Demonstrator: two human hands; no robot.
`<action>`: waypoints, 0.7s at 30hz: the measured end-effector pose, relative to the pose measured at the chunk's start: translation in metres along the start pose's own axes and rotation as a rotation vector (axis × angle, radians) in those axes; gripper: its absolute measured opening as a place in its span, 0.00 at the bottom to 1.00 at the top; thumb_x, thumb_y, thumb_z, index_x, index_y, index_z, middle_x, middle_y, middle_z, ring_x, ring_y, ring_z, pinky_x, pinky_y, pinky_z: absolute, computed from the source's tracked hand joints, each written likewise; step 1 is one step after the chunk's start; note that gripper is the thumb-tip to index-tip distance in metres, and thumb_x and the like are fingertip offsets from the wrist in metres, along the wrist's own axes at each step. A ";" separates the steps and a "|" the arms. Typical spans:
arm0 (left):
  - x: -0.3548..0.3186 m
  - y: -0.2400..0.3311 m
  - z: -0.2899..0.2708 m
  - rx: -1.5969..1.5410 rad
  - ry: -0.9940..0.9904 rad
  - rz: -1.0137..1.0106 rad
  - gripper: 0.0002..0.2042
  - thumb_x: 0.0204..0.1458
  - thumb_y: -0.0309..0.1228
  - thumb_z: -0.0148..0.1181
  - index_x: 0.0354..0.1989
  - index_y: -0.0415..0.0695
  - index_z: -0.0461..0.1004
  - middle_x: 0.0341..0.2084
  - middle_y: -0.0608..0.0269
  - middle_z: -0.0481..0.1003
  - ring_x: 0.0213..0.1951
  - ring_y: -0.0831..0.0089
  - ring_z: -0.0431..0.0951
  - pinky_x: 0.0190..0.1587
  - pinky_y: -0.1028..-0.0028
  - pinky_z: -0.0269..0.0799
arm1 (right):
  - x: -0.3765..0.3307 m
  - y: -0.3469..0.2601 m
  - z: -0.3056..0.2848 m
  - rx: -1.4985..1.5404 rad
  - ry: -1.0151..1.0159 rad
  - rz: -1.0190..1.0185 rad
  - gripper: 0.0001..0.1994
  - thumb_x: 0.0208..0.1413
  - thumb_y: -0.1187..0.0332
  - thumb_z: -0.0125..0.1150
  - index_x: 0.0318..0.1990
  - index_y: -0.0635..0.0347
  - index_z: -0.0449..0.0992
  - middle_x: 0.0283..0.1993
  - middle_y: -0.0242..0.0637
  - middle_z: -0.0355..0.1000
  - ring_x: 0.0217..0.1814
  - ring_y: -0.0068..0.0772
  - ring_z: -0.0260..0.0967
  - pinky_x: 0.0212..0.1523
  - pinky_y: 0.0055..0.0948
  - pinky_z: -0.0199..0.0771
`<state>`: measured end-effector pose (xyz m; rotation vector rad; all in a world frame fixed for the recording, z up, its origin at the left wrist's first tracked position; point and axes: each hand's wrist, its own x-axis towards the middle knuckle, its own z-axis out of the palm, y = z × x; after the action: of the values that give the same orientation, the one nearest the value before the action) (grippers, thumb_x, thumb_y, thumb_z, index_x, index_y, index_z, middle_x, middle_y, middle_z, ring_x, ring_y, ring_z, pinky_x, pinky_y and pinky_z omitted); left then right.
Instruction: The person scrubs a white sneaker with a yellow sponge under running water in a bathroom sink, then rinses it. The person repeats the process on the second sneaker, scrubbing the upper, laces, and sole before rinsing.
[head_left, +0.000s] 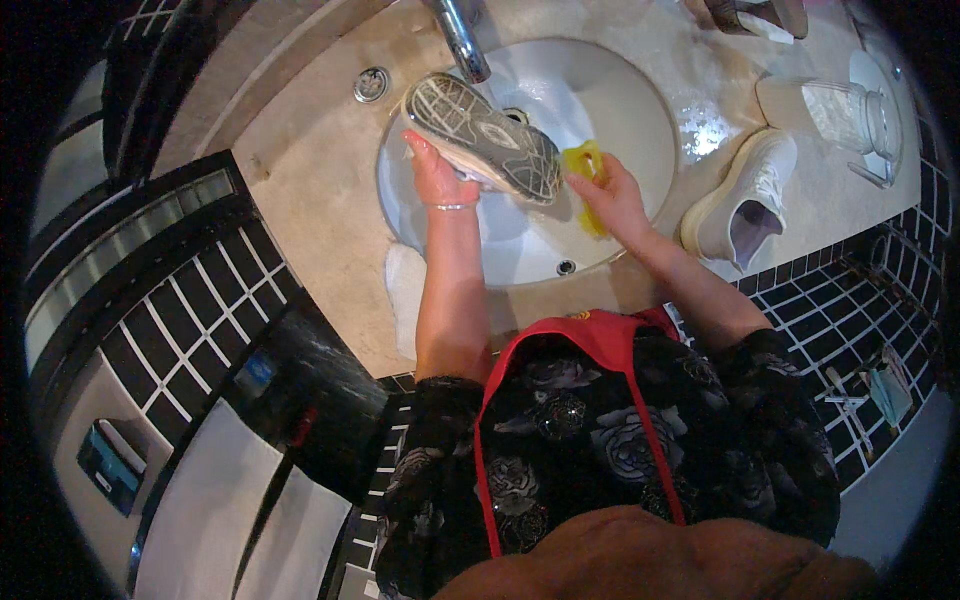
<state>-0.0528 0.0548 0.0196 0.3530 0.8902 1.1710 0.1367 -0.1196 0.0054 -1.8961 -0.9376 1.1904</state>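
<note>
Over the white oval sink [640, 110], my left hand [438, 175] grips a sneaker [480, 135] from below, its patterned grey sole turned up. The sneaker slants, with one end near the faucet and the other toward my right hand. My right hand [612, 200] is closed on a yellow scrubbing brush [584, 160], most of which its fingers cover. The brush is right beside the lower right end of the sole; whether they touch I cannot tell. The sneaker's upper faces down and is mostly hidden.
The chrome faucet [460, 42] reaches over the sink's far side. A white sneaker [745, 205] lies on the counter [320, 200] to the right, near a glass jar [830, 112]. Another shoe [755, 18] is at the far right. A white cloth [404, 290] lies left of the sink.
</note>
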 end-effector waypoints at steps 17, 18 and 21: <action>-0.114 0.007 -0.048 0.101 0.061 -0.650 0.29 0.59 0.47 0.58 0.60 0.36 0.66 0.56 0.52 0.71 0.57 0.61 0.72 0.61 0.64 0.66 | 0.032 -0.031 0.042 0.223 -0.214 0.055 0.22 0.61 0.62 0.62 0.57 0.65 0.71 0.48 0.35 0.75 0.49 0.23 0.71 0.51 0.24 0.71; -0.112 0.003 -0.050 0.183 0.089 -0.686 0.27 0.59 0.44 0.58 0.60 0.36 0.67 0.55 0.52 0.72 0.56 0.61 0.73 0.60 0.64 0.66 | 0.032 -0.030 0.043 0.180 -0.233 0.050 0.22 0.60 0.63 0.63 0.59 0.64 0.70 0.48 0.35 0.75 0.50 0.22 0.70 0.51 0.24 0.71; -0.096 -0.008 -0.053 0.423 0.044 -0.603 0.23 0.57 0.35 0.59 0.58 0.37 0.68 0.50 0.54 0.75 0.52 0.63 0.75 0.58 0.63 0.69 | 0.037 -0.032 0.046 0.119 -0.285 0.046 0.24 0.57 0.58 0.64 0.57 0.61 0.72 0.46 0.43 0.78 0.46 0.35 0.77 0.48 0.32 0.74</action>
<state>-0.0987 -0.0457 0.0216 0.3646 1.1814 0.4324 0.0993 -0.0643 0.0013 -1.6907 -0.9514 1.5387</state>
